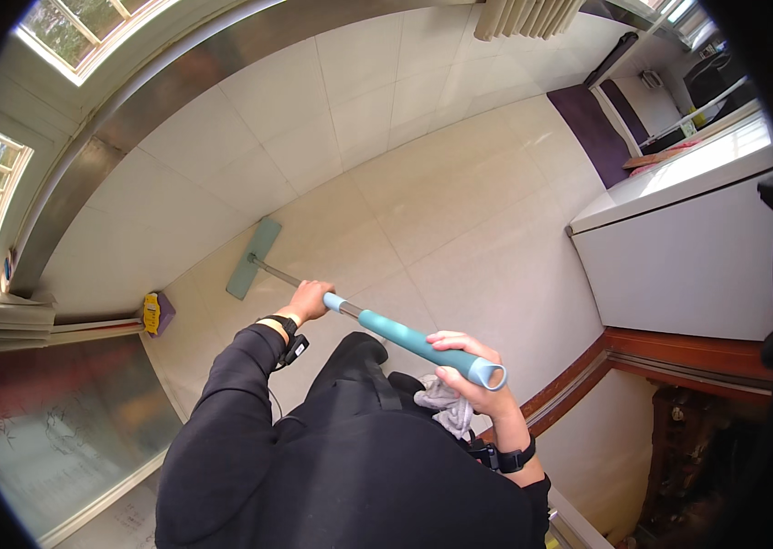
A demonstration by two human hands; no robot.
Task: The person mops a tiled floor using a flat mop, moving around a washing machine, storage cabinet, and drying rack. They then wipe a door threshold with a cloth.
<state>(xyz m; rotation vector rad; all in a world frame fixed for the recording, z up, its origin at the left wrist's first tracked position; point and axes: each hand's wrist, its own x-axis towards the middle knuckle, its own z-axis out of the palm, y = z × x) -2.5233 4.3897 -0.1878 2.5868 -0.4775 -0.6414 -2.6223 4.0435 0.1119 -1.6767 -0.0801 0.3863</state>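
Note:
A flat mop with a green rectangular head (254,258) rests on the tiled floor (441,226) close to the foot of the wall. Its metal pole (278,274) runs back towards me and ends in a teal handle grip (400,331). Low on the pole, beside a light blue collar (334,301), my left hand (309,300) is closed around it. My right hand (472,370) wraps the grip near its light blue looped end (493,376). A grey-white cloth (447,405) hangs at my waist, partly behind the right hand.
A white chest-like appliance (675,254) stands at the right, beside a reddish wooden threshold (585,367). Past it lies a dark purple mat (582,130). On the left, a yellow and purple item (157,314) sits at the end of a frosted glass panel (71,425). The tiled wall (277,123) curves across the far side.

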